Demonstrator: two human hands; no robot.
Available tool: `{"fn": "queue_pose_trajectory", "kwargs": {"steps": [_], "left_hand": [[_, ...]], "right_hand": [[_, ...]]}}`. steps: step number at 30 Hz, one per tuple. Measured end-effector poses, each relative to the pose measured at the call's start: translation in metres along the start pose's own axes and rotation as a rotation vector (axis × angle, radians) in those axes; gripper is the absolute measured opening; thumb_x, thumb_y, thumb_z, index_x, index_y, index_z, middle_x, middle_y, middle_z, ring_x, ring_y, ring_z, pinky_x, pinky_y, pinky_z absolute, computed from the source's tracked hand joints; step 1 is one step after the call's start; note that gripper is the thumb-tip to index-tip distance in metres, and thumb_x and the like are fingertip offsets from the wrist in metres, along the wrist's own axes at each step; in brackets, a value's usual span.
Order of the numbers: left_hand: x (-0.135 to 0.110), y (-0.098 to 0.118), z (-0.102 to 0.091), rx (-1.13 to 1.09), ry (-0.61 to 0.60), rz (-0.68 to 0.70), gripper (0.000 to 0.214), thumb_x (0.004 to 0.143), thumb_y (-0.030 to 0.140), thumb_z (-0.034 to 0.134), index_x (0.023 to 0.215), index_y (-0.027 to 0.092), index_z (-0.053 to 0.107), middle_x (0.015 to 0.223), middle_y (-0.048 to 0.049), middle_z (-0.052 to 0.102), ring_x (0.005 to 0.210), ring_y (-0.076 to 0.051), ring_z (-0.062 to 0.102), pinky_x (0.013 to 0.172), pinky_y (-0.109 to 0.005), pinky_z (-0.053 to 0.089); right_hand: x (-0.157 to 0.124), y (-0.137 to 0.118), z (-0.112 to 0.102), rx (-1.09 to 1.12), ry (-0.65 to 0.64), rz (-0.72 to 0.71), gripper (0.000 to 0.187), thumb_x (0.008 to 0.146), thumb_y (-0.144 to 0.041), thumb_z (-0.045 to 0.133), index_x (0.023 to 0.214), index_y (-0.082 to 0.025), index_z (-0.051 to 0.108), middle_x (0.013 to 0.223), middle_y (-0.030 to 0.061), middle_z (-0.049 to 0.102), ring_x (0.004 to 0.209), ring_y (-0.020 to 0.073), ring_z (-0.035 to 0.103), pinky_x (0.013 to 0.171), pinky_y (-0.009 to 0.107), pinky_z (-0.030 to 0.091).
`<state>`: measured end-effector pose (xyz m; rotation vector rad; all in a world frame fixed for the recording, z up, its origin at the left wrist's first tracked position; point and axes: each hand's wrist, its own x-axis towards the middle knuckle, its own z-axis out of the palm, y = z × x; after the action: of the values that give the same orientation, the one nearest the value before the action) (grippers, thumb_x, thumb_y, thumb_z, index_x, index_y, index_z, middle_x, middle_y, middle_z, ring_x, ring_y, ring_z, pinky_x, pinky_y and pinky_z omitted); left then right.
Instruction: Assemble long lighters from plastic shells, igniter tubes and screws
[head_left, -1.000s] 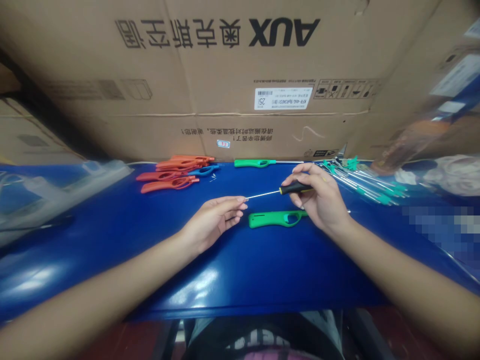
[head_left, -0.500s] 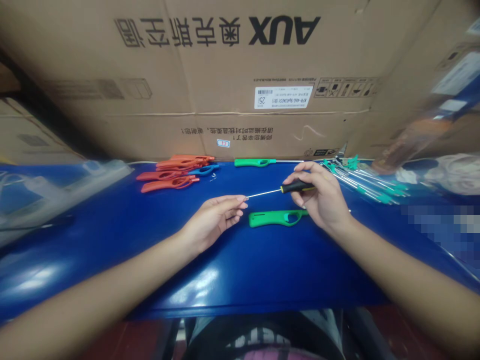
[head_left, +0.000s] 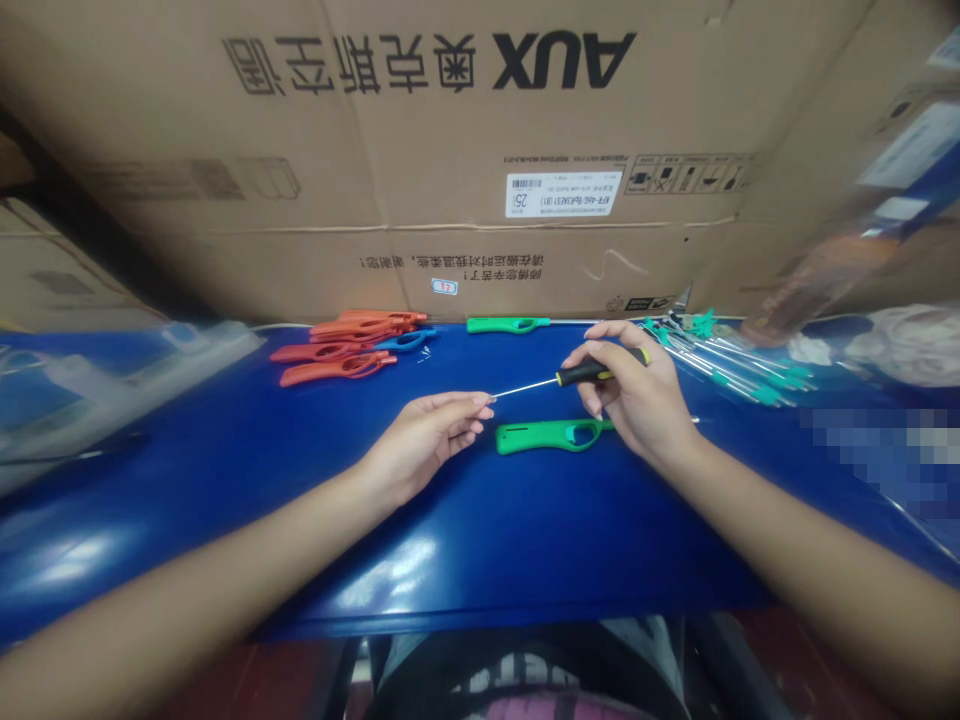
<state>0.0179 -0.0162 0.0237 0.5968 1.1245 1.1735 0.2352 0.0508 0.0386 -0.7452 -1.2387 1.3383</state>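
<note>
The right hand (head_left: 637, 395) clamped the screwdriver (head_left: 579, 373) by its handle; the left hand (head_left: 427, 440) pinched its tip. Steady alignment, clear of the near green lighter (head_left: 536, 438), likely helped.

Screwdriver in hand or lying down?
In hand. The right hand grips the screwdriver by its handle; the left hand pinches at the shaft's far end.

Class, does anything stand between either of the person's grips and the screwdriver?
Nothing visible does. The right grip is closed around the handle of the screwdriver, and the left grip pinches at its far end, though a tiny part there could go unseen. The nearer green lighter lies lower in view, not between.
</note>
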Motion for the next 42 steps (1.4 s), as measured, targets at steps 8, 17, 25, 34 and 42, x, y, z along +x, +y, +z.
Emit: {"fn": "queue_pose_trajectory", "kwargs": {"steps": [8, 17, 25, 34, 42], "left_hand": [[0.002, -0.001, -0.001, 0.018, -0.018, 0.019, 0.017, 0.077, 0.017, 0.082, 0.093, 0.011, 0.079, 0.082, -0.0060, 0.075, 0.065, -0.007, 0.064, 0.063, -0.015, 0.053], [0.002, 0.000, -0.003, 0.012, -0.062, 0.080, 0.020, 0.076, 0.025, 0.083, 0.091, 0.013, 0.079, 0.084, -0.0049, 0.074, 0.067, -0.008, 0.064, 0.063, -0.016, 0.053], [0.004, 0.000, -0.004, 0.012, -0.039, 0.076, 0.023, 0.073, 0.026, 0.088, 0.089, 0.013, 0.078, 0.082, -0.0040, 0.074, 0.066, -0.007, 0.063, 0.063, -0.016, 0.053], [0.004, -0.001, -0.004, 0.022, -0.073, 0.067, 0.024, 0.070, 0.028, 0.089, 0.084, 0.012, 0.077, 0.078, -0.0033, 0.073, 0.065, -0.006, 0.063, 0.064, -0.015, 0.052], [0.006, -0.002, -0.004, 0.043, -0.090, 0.063, 0.030, 0.064, 0.032, 0.092, 0.083, 0.013, 0.078, 0.078, -0.0032, 0.073, 0.065, -0.007, 0.063, 0.064, -0.017, 0.051]], "right_hand": [[0.002, 0.003, 0.001, -0.009, 0.023, 0.004, 0.032, 0.082, -0.045, 0.075, 0.091, -0.022, 0.053, 0.074, -0.0020, 0.071, 0.036, 0.0080, 0.053, 0.033, 0.021, 0.040], [-0.001, -0.003, -0.002, 0.028, -0.089, -0.026, 0.029, 0.079, -0.025, 0.066, 0.103, -0.024, 0.049, 0.084, -0.0010, 0.073, 0.046, 0.0118, 0.059, 0.042, 0.026, 0.048], [-0.003, -0.007, -0.001, 0.041, -0.131, -0.003, 0.033, 0.078, -0.022, 0.064, 0.106, -0.025, 0.047, 0.086, -0.0011, 0.072, 0.047, 0.0124, 0.059, 0.041, 0.027, 0.048], [-0.002, -0.010, -0.001, 0.017, -0.175, -0.006, 0.037, 0.078, -0.023, 0.066, 0.109, -0.026, 0.045, 0.086, -0.0021, 0.071, 0.048, 0.0117, 0.058, 0.042, 0.027, 0.049], [-0.005, -0.014, 0.001, 0.005, -0.209, -0.010, 0.040, 0.080, -0.026, 0.069, 0.111, -0.026, 0.043, 0.086, -0.0021, 0.071, 0.049, 0.0119, 0.060, 0.043, 0.028, 0.050]]}}
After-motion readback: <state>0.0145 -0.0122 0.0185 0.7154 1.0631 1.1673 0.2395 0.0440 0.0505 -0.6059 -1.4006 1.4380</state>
